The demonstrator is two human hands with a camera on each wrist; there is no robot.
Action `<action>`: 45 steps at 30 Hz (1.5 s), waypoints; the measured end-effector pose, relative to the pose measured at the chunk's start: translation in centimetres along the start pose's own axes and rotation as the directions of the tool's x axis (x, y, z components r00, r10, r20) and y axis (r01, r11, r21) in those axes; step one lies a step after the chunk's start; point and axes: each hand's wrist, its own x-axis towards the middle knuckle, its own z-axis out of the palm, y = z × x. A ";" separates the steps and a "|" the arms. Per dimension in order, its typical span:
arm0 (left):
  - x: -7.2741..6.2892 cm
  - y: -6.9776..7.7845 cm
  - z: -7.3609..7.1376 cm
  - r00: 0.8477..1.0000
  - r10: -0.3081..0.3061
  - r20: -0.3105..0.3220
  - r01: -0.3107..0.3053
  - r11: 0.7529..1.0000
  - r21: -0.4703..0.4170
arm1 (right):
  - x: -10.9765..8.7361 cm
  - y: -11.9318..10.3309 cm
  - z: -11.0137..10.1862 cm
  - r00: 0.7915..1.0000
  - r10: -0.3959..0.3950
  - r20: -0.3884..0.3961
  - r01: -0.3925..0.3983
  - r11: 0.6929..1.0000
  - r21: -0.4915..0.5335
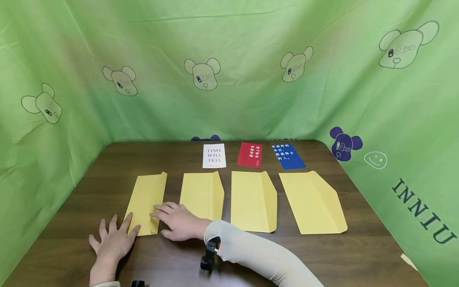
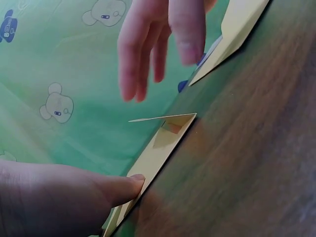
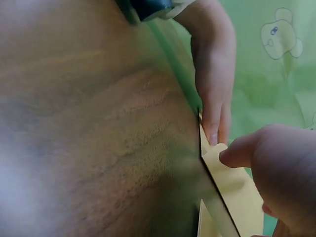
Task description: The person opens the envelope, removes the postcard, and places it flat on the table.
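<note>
Leftmost of a row of yellow paper envelopes, one envelope point(image 1: 143, 195) lies on the brown table with its flap point(image 1: 159, 190) on the right side tilted partly up. My left hand point(image 1: 114, 243) rests on its lower left part with fingers spread; in the left wrist view the thumb point(image 2: 123, 190) presses the paper. My right hand point(image 1: 182, 222) is just right of the flap, fingers reaching over it, partly covering the second envelope point(image 1: 195, 191). In the left wrist view those fingers point(image 2: 129, 59) hang above the raised flap point(image 2: 160, 118), apart from it.
Two more envelopes, a third point(image 1: 245, 199) and a fourth point(image 1: 308, 203), lie to the right with flaps unfolded. Behind the row are a white card point(image 1: 214, 156), a red card point(image 1: 250, 155) and a blue card point(image 1: 288, 156). Green printed cloth point(image 1: 244, 107) surrounds the table.
</note>
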 end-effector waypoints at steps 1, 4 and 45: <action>0.0 0.0 0.0 1.000 -0.001 0.001 0.001 1.000 0.000 | 0.3 -0.1 0.1 1.000 -0.003 0.007 0.003 0.999 -0.038; -0.1 0.0 0.0 1.000 -0.004 0.005 0.004 1.000 0.000 | 0.9 -0.6 0.6 0.999 -0.024 0.033 0.029 0.987 -0.155; -0.1 0.1 -0.4 0.999 -0.014 0.047 0.015 1.000 -0.016 | -0.1 0.6 1.3 0.993 -0.114 0.007 0.113 0.966 -0.232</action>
